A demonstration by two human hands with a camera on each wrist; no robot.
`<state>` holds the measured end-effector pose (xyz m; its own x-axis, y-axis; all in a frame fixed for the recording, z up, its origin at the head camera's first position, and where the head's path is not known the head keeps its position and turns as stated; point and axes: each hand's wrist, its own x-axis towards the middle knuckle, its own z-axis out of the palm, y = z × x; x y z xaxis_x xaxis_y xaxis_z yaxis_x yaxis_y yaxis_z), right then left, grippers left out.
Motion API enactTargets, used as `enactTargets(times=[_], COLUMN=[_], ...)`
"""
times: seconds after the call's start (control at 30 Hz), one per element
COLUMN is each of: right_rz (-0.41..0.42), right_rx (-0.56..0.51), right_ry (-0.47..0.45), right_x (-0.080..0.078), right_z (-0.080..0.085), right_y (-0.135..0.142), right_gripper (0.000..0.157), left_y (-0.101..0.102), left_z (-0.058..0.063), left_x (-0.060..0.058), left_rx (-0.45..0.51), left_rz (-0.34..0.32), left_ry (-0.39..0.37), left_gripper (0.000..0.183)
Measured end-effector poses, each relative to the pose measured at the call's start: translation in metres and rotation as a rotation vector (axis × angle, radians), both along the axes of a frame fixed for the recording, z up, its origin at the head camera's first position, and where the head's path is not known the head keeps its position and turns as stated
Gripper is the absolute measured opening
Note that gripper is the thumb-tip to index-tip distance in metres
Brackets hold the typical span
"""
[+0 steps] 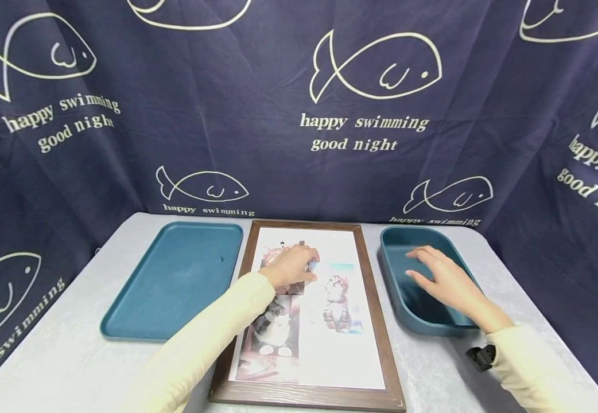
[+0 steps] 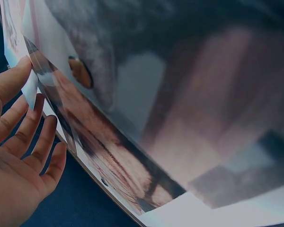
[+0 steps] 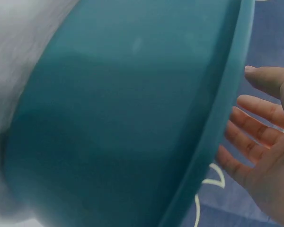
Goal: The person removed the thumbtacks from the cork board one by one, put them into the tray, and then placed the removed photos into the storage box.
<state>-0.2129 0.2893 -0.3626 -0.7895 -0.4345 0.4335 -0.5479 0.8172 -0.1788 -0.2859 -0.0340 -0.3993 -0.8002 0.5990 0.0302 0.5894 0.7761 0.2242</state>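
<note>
My left hand [image 1: 288,267] is over the upper middle of a wooden-framed white board [image 1: 376,344]. In the left wrist view its thumb and fingers pinch the edge of a picture card [image 2: 32,90] with a pale blue corner, apparently raised off the board. A kitten picture [image 1: 336,301] lies just right of that hand, a grey-and-white cat picture [image 1: 275,338] below it. Another picture [image 1: 272,253] is partly hidden under the hand. My right hand [image 1: 451,284] hovers over the deep teal bin [image 1: 402,312], fingers spread apart and holding nothing.
A shallow teal tray [image 1: 170,281] lies left of the board, with a small dark mark on it. A black device [image 1: 481,357] is strapped at the right wrist. Behind the grey tabletop [image 1: 72,338] hangs a navy curtain [image 1: 268,115] with fish drawings.
</note>
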Motion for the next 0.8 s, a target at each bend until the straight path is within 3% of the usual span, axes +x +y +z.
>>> enactTargets(times=[0.2,0.43,0.8], right_rz=[-0.01,-0.084,-0.174], right_rx=[-0.032,-0.046,-0.082], right_ry=[0.074,0.049,0.131], right_x=[-0.003,-0.005,-0.008], right_z=[-0.003,-0.007,-0.015], right_y=[0.019,0.041,0.075], right_gripper=[0.031,0.029,0.03], left_y=[0.0,0.002,0.001], left_z=[0.0,0.002,0.002], left_x=[0.0,0.003,0.002], left_rx=[-0.002,0.048,0.101], left_rz=[0.003,0.014,-0.005], left_ry=[-0.018,-0.077,-0.097], left_gripper=[0.042,0.042,0.042])
